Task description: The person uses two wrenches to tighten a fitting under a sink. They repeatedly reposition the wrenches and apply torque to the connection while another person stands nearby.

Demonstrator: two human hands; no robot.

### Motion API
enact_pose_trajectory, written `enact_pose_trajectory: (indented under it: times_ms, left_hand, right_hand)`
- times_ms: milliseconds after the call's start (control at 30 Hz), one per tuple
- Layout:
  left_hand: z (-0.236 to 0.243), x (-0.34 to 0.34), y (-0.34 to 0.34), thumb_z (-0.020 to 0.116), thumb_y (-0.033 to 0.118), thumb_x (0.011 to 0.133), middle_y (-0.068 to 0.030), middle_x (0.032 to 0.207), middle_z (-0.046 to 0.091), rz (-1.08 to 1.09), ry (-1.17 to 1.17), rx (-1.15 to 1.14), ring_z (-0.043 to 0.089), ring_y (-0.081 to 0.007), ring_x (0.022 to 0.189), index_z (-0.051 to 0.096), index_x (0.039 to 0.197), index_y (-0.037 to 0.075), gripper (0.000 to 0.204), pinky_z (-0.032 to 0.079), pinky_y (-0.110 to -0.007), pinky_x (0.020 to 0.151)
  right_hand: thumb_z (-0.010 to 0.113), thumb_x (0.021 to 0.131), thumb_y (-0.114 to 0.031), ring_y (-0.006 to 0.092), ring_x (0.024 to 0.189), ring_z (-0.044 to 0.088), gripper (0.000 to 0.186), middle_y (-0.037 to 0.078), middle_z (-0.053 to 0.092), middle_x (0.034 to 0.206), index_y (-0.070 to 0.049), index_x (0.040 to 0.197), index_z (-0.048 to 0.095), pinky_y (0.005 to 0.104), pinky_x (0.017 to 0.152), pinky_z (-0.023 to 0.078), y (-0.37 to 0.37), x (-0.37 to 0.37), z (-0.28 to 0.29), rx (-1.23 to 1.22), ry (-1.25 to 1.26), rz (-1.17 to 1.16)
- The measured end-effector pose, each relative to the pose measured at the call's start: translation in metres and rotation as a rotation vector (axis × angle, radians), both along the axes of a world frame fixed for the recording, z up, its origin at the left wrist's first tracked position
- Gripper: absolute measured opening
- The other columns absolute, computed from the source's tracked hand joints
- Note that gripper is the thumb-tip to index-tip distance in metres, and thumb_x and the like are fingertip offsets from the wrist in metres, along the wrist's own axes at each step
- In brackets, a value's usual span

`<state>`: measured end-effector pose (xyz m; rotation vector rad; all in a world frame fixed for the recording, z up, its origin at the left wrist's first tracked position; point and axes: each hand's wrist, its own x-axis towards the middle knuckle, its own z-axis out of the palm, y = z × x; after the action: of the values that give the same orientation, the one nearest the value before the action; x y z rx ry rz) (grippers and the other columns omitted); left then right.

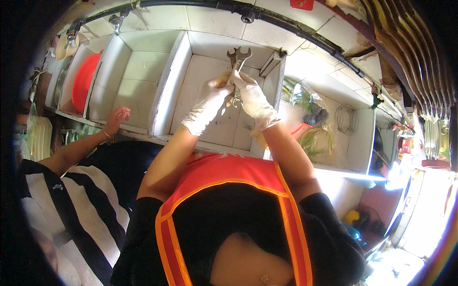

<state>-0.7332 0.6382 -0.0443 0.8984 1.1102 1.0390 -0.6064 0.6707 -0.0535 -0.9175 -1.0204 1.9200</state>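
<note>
Closest to the camera, the lower centre of the frame is taken up by a black top and a red apron edged in orange, from either side of which bare forearms are stretched toward the upper centre. A small bunch of metal wrenches is held up there between both hands, on which thin white gloves are worn. By the left hand, the metal is gripped from the left, its fingers bent and drawn in on the shafts. By the right hand, it is clasped from the right, its fingers likewise curled closed around it. Two open-ended heads are shown side by side above the gloves, and another open end is seen just below the fingers; the exact number of wrenches cannot be told.

Beyond them, a white compartment is seen. In the upper left, a red basin is partly shown, and below it another person's bare hand is held with fingers loosely bent. Right of centre, bagged greenery and a wire coil are placed in another white compartment.
</note>
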Motion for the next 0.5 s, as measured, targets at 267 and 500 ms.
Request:
enact_pose_trajectory:
  times_ms: [267, 500]
  left_hand:
    - [0.005, -0.007, 0.051, 0.054, 0.015, 0.087, -0.0014, 0.065, 0.058, 0.133, 0.298, -0.010, 0.051, -0.0080, 0.048, 0.057, 0.093, 0.005, 0.012, 0.039, -0.022, 0.038]
    - [0.019, -0.004, 0.097, 0.055, 0.019, 0.085, -0.0001, 0.064, 0.058, 0.146, 0.411, -0.064, 0.049, -0.0068, 0.047, 0.060, 0.087, 0.006, 0.015, 0.036, -0.022, 0.039]
  right_hand:
    - [0.042, 0.093, -0.023, 0.0189, 0.062, 0.058, 0.028, 0.010, 0.061, 0.074, -0.001, 0.100, 0.058, 0.0276, 0.056, 0.049, 0.027, 0.018, -0.002, -0.230, -0.084, -0.247]
    - [0.041, 0.093, -0.024, 0.0163, 0.062, 0.057, 0.030, 0.009, 0.061, 0.075, -0.002, 0.099, 0.061, 0.0251, 0.055, 0.047, 0.043, 0.032, 0.012, -0.132, -0.234, -0.160]
